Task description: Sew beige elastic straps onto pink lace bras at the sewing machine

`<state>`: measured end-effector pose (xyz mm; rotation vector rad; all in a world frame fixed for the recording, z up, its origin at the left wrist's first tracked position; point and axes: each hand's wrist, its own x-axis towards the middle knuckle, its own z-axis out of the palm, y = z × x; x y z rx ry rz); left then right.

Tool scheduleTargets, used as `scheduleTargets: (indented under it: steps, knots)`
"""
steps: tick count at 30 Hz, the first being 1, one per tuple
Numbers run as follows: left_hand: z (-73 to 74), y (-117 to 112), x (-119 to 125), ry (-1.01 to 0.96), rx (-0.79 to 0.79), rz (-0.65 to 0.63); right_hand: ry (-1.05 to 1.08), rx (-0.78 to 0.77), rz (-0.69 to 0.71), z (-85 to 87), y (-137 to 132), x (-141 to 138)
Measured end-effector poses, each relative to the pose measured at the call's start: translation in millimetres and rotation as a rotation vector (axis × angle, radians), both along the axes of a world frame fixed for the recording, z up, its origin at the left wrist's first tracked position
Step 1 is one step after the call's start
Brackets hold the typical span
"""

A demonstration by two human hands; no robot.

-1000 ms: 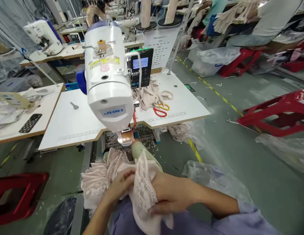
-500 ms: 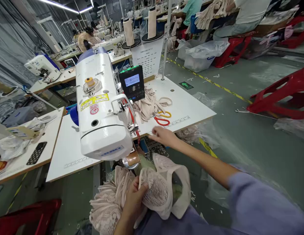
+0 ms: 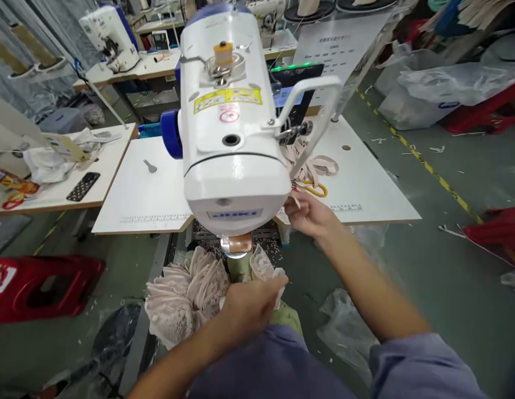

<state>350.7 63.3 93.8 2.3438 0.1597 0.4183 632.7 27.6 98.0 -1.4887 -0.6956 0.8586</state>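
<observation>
Since the earlier frame the right hand [image 3: 309, 215] has drawn back from the desk edge toward the sewing machine [image 3: 230, 127] and now sits just right of the machine head, fingers curled around a thin pale strip; the grasp is partly blurred. The left hand [image 3: 251, 302] has moved up in front of the machine head and is clenched on the lace fabric [image 3: 263, 266], which lies directly below the machine's needle end.

A bundle of pink lace pieces [image 3: 185, 293] hangs just left of the fabric, below the machine. The white desk [image 3: 365, 188] carries the machine; behind and right of the machine head lie beige elastic strips [image 3: 311, 163] and yellow-handled scissors [image 3: 315, 189]. A control panel [image 3: 297, 88] with a green light stands behind the machine.

Left of the machine a second desk [image 3: 58, 194] holds a black patterned object [image 3: 83, 185] and white cloth. A red plastic stool [image 3: 41, 282] stands on the green floor [image 3: 448, 266] to the lower left. A yellow floor line [image 3: 427, 166] runs to the right of the machine, past clear plastic bags [image 3: 444, 83].
</observation>
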Motion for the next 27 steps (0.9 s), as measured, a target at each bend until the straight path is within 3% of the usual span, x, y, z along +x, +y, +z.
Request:
scheduleTargets:
  steps: [2, 3, 6, 9, 16, 22, 27]
  knots:
    - [9.2, 14, 2, -0.059, 0.249, 0.019, 0.395, 0.13, 0.085, 3.8, -20, -34]
    - [11.9, 23, 2, -0.049, 0.319, 0.083, 0.478, 0.145, 0.097, 4.7, -26, -50]
    - [13.5, 47, 2, 0.079, 0.388, 0.304, 0.398, 0.082, 0.117, 2.6, -32, -83]
    - [11.7, 59, -1, 0.185, 0.389, 0.385, 0.237, 0.04, 0.15, -2.6, -23, -89]
    - [15.4, 70, -9, 0.289, 0.231, 0.252, -0.089, -0.011, 0.104, 2.8, 4, -79]
    - [21.4, 73, -6, 0.346, 0.177, 0.208, -0.427, 0.04, -0.011, -2.5, 22, -78]
    - [29.8, 67, -3, 0.288, -0.157, 0.251, -0.613, 0.015, -0.073, -1.0, 32, -77]
